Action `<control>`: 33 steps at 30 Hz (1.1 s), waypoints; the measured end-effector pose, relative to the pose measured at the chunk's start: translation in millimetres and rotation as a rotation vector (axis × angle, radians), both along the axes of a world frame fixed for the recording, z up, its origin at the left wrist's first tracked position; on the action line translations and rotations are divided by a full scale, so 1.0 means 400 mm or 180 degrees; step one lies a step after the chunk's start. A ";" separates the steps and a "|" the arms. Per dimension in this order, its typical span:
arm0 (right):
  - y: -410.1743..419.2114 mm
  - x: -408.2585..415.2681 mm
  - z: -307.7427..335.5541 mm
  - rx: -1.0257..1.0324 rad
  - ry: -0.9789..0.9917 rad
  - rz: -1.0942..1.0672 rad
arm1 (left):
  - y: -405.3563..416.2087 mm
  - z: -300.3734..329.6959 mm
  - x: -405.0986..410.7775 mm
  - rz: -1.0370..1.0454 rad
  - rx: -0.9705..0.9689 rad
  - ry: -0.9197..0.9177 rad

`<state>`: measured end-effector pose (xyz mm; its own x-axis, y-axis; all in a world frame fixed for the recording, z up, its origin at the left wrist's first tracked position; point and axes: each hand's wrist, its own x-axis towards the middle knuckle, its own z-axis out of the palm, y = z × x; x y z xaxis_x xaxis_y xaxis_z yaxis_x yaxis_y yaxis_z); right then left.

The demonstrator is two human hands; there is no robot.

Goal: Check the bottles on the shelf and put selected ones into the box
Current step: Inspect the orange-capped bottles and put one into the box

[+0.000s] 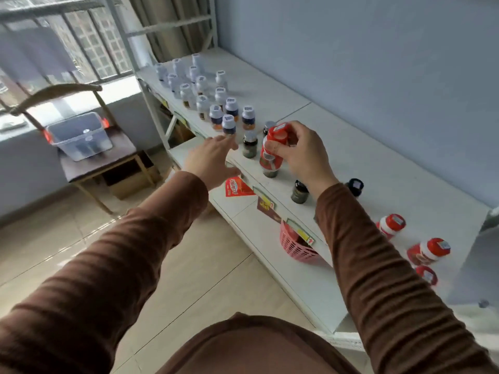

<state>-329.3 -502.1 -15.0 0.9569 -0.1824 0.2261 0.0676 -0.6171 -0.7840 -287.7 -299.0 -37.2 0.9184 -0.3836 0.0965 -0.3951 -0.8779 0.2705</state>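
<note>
Near the shelf's front edge: right hand [298, 152] closed around a red-capped bottle [272, 149], tilted, probably for checking its label. Left hand [213, 157] open, empty, reaching toward white-capped bottles [228, 125]. Clear plastic box [81, 136] well apart, on a small table [108, 163].

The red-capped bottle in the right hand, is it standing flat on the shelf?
No. The right hand holds the red-capped bottle tilted, with only its base near the shelf.
</note>
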 end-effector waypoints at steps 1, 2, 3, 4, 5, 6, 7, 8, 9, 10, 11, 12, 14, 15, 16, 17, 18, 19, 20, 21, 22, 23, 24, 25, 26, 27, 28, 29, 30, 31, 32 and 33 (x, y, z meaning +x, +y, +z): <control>0.058 0.015 0.000 -0.0041 0.0010 0.0098 | 0.060 0.000 -0.002 0.0098 0.0007 0.0008; 0.116 0.030 -0.002 -0.0051 0.0027 0.0189 | 0.120 0.000 -0.003 0.0194 0.0022 0.0022; 0.176 0.044 -0.002 -0.0039 0.0041 0.0296 | 0.181 0.000 -0.003 0.0289 0.0031 0.0055; 0.234 0.057 -0.005 -0.0016 0.0051 0.0398 | 0.240 0.001 -0.002 0.0368 0.0033 0.0077; 0.289 0.070 -0.007 -0.0009 0.0055 0.0494 | 0.298 0.002 0.000 0.0441 0.0056 0.0101; 0.343 0.081 -0.009 -0.0014 0.0066 0.0573 | 0.353 0.003 0.002 0.0509 0.0082 0.0114; 0.395 0.090 -0.011 -0.0011 0.0075 0.0657 | 0.405 0.004 0.004 0.0586 0.0084 0.0119; 0.445 0.102 -0.013 0.0017 0.0096 0.0732 | 0.455 0.005 0.007 0.0660 0.0059 0.0101; 0.492 0.113 -0.014 0.0055 0.0117 0.0815 | 0.501 0.005 0.009 0.0724 0.0038 0.0083; 0.536 0.125 -0.017 0.0076 0.0143 0.0886 | 0.543 0.006 0.013 0.0776 0.0041 0.0079; 0.577 0.140 -0.020 0.0062 0.0156 0.0955 | 0.580 0.006 0.018 0.0821 0.0065 0.0090; 0.616 0.158 -0.025 0.0036 0.0172 0.1011 | 0.615 0.004 0.026 0.0866 0.0096 0.0114; 0.687 0.201 -0.038 0.0040 0.0209 0.1097 | 0.680 -0.007 0.054 0.0966 0.0117 0.0188; 0.721 0.225 -0.043 0.0054 0.0225 0.1153 | 0.711 -0.017 0.071 0.1020 0.0090 0.0219; 0.754 0.250 -0.049 0.0065 0.0242 0.1214 | 0.741 -0.027 0.091 0.1070 0.0059 0.0230; 0.785 0.278 -0.056 0.0075 0.0256 0.1287 | 0.769 -0.038 0.113 0.1115 0.0042 0.0249; 0.814 0.306 -0.062 0.0080 0.0286 0.1349 | 0.796 -0.048 0.137 0.1154 0.0037 0.0272; 0.842 0.338 -0.068 0.0082 0.0318 0.1409 | 0.823 -0.058 0.164 0.1192 0.0036 0.0305; 0.870 0.374 -0.077 0.0076 0.0350 0.1454 | 0.850 -0.066 0.193 0.1226 0.0040 0.0330; 0.898 0.411 -0.085 0.0078 0.0366 0.1499 | 0.877 -0.075 0.224 0.1264 0.0049 0.0344; 0.927 0.450 -0.094 0.0082 0.0370 0.1529 | 0.905 -0.083 0.257 0.1308 0.0059 0.0344; 0.956 0.494 -0.105 0.0086 0.0357 0.1555 | 0.934 -0.089 0.291 0.1363 0.0065 0.0348; 0.984 0.537 -0.114 0.0083 0.0356 0.1573 | 0.962 -0.094 0.327 0.1422 0.0069 0.0358; 1.013 0.580 -0.120 0.0098 0.0365 0.1599 | 0.989 -0.096 0.362 0.1477 0.0074 0.0384; 1.041 0.622 -0.127 0.0127 0.0405 0.1629 | 1.016 -0.097 0.396 0.1528 0.0089 0.0418; 1.069 0.662 -0.134 0.0165 0.0442 0.1681 | 1.042 -0.099 0.428 0.1580 0.0116 0.0445; 1.099 0.701 -0.138 0.0190 0.0476 0.1729 | 1.069 -0.101 0.461 0.1627 0.0150 0.0460; 1.128 0.738 -0.143 0.0199 0.0491 0.1770 | 1.094 -0.104 0.490 0.1666 0.0164 0.0473; 1.158 0.772 -0.146 0.0191 0.0497 0.1803 | 1.119 -0.108 0.517 0.1702 0.0161 0.0487; 1.188 0.805 -0.149 0.0182 0.0493 0.1841 | 1.144 -0.112 0.542 0.1734 0.0154 0.0504; 1.219 0.835 -0.151 0.0165 0.0504 0.1872 | 1.169 -0.117 0.567 0.1759 0.0153 0.0525; 1.251 0.865 -0.155 0.0149 0.0516 0.1903 | 1.197 -0.122 0.592 0.1773 0.0161 0.0552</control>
<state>16.6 -1.8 -76.8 0.9181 0.3894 0.0742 0.2687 -0.4738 -0.8386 -50.8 179.7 -86.1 0.9837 0.1615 -0.0792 0.1761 -0.9540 0.2425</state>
